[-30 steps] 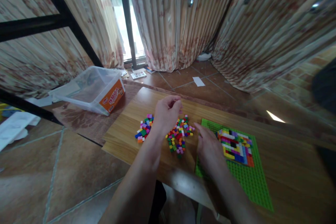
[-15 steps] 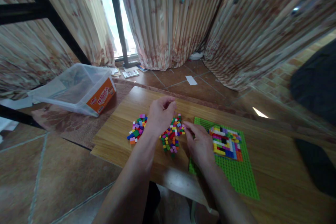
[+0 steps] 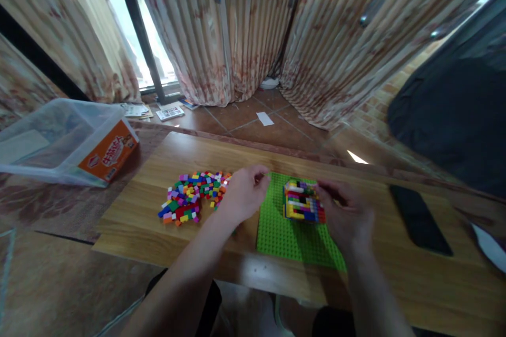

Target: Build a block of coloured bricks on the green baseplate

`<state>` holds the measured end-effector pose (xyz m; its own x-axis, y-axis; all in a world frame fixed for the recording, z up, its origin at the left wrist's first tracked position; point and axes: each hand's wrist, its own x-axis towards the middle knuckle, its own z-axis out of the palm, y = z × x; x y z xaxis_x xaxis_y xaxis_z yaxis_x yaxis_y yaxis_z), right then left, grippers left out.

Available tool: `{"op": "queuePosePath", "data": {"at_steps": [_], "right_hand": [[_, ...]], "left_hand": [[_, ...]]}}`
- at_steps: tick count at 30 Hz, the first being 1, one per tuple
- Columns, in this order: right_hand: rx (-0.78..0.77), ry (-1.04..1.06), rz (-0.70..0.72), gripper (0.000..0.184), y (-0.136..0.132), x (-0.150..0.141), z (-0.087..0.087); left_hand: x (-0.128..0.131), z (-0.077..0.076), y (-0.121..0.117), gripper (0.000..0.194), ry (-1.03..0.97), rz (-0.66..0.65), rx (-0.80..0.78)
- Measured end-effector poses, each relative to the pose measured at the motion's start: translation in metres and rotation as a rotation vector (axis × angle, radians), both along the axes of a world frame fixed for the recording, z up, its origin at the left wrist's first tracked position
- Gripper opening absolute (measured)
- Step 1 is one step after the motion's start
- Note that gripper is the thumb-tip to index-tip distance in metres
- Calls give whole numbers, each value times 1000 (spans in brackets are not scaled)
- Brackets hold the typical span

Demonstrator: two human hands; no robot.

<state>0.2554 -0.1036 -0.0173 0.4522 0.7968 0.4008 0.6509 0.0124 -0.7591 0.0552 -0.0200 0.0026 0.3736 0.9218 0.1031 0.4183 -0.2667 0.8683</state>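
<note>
The toy-brick model (image 3: pixel 302 202) lies on the green studded baseplate (image 3: pixel 272 234), towards its far right part, with the bare studs of the plate showing to the left of it and on its near side. The right hand (image 3: pixel 350 216) has moved across from the left edge of the plate, beside the loose bricks (image 3: pixel 184 197), to the right side of the model. Its fingers are bent and partly open, the tips at the model's far right edge; I cannot tell whether they grip it or only touch it.

The left hand (image 3: pixel 245 195) has shifted right, from above the bricks to the left edge of the plate. Its fingers are curled, thumb and index tips close together (whether a small brick sits between them, I cannot tell). More of the brick pile now shows on the left of the bench (image 3: pixel 136 216), though that forearm hides its near right part.

The view has swung right as well: the clear plastic box (image 3: pixel 59 139) on the left now reaches the picture's edge, and a black phone (image 3: pixel 421 221) shows whole on the right of the bench.
</note>
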Motion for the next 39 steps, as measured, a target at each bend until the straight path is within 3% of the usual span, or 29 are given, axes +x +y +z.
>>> {"op": "queuePosePath", "data": {"at_steps": [4,12,18,32,39], "right_hand": [[-51,-80,34,19,-7,18,1],[-80,-282,188,17,-9,19,-4],[-66,-382,153,20,-7,22,-5],[-59,16,-5,23,-6,28,-4],[-123,-26,-62,35,-1,23,-12]], "left_hand": [[15,-2,-10,23,102,-65,-21],[29,-7,-20,27,76,-243,-11],[32,-2,-26,27,79,-333,-5],[27,-2,-19,26,120,-297,-5],[26,-4,-19,27,137,-289,8]]}}
